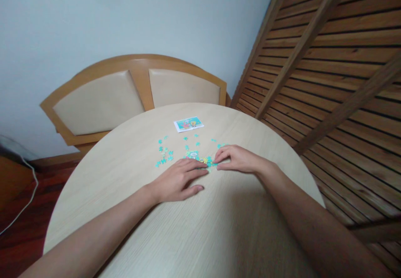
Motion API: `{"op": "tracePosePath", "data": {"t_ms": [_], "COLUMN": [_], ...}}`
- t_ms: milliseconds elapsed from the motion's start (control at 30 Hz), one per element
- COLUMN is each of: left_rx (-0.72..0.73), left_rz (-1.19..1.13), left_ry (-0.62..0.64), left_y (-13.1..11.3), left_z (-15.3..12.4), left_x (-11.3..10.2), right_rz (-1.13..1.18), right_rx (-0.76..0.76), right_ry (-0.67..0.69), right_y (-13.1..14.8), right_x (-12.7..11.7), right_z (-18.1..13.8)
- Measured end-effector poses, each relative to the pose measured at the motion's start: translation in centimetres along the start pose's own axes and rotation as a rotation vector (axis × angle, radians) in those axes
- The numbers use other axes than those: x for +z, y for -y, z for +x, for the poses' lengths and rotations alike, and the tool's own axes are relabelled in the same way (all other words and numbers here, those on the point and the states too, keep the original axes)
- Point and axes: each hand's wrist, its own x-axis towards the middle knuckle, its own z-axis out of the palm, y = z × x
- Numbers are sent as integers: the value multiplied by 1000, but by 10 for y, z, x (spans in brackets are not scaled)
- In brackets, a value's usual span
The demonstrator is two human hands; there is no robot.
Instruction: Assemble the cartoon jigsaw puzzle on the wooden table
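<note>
Since a light touch is probably enough to stop such small pieces from sliding, my left hand [183, 178] lies loosely spread, gripping nothing, with its fingertips at the near edge of the puzzle cluster [193, 154] and its thumb apart from the other fingers. My right hand [237, 158] faces it from the other side, thumb and forefinger drawn close together at a green piece [214, 164] on the cluster's right end; whether they pinch it or merely press on it I cannot tell, as the fingers hide part of it. That cluster sits in front of me on the round table [191, 236], where both hands reach it easily. Loose pieces [163, 161] lie to its left and a few more beyond it, mostly spaced out, perhaps so each shape can be read. Past them rests the picture card [189, 124], face up, presumably set there so my hands don't cover it.
</note>
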Motion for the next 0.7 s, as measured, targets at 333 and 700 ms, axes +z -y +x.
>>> {"op": "tracePosePath", "data": {"t_ms": [333,700], "left_rx": [-43,-102], "left_rz": [36,65], "left_ry": [157,104], "left_y": [-21,-41], "left_z": [15,19], "left_x": [22,27], "right_rz": [-18,-17], "right_rx": [-19,-20], "right_ry": [-17,-50], "right_y": [2,-1], "right_x": [0,2], "right_z": [-1,0]}}
